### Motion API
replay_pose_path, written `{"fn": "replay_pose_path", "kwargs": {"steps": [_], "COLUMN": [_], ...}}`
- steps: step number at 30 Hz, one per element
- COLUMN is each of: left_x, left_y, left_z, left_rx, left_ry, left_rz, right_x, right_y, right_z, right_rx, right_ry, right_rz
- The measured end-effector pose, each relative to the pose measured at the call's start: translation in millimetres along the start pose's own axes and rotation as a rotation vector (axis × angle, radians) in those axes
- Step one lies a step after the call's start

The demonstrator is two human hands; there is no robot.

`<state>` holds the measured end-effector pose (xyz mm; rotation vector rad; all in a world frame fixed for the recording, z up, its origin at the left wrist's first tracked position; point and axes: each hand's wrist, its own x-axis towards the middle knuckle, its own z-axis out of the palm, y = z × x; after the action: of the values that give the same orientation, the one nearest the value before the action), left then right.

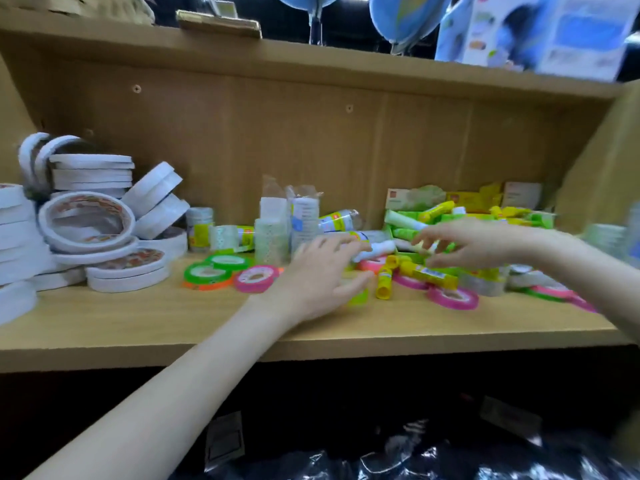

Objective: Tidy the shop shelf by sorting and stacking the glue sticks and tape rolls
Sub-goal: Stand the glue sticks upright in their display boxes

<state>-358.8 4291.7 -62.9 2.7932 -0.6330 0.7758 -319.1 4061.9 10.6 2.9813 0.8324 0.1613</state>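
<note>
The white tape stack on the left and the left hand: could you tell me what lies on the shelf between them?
In the head view, green-and-orange tape rolls and a pink tape roll lie between the white tape stack and the left hand.

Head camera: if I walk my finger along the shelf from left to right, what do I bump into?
White tape rolls → green tape → pink tape → left hand → yellow glue stick → right hand.

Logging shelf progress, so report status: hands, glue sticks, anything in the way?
Left hand open, reaching over the shelf; right hand open at the glue stick pile. Yellow glue sticks loose, unsorted. Pink tape rolls scattered among them.
</note>
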Motion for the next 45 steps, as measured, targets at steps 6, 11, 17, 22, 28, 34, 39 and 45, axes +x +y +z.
{"fn": "replay_pose_path", "kwargs": {"steps": [6, 11, 17, 22, 28, 34, 39, 45], "left_x": [21, 25, 28, 36, 71, 106, 122, 132], "left_y": [21, 17, 11, 9, 16, 27, 27, 19], "left_z": [22, 25, 29, 30, 31, 39, 40, 34], "left_rx": [-0.015, -0.001, 0.075, 0.036, 0.208, 0.367, 0.356, 0.172], "left_ry": [-0.223, -0.104, -0.025, 0.051, 0.076, -0.154, -0.185, 0.044], "left_rz": [0.057, 0.031, -0.071, -0.134, -0.187, -0.174, -0.223, -0.290], "right_x": [-6, 17, 54, 58, 35, 26, 43, 67], "right_y": [16, 22, 13, 12, 29, 89, 129, 150], "right_z": [54, 49, 52, 43, -22, -39, -19, -1], "right_rx": [0.042, 0.134, 0.055, 0.239, 0.134, 0.258, 0.272, 0.228], "right_ry": [0.189, 0.293, 0.094, 0.248, 0.612, 0.541, 0.361, 0.313], "right_rz": [-0.063, 0.002, -0.081, -0.099, 0.075, 0.296, 0.487, 0.497]}}
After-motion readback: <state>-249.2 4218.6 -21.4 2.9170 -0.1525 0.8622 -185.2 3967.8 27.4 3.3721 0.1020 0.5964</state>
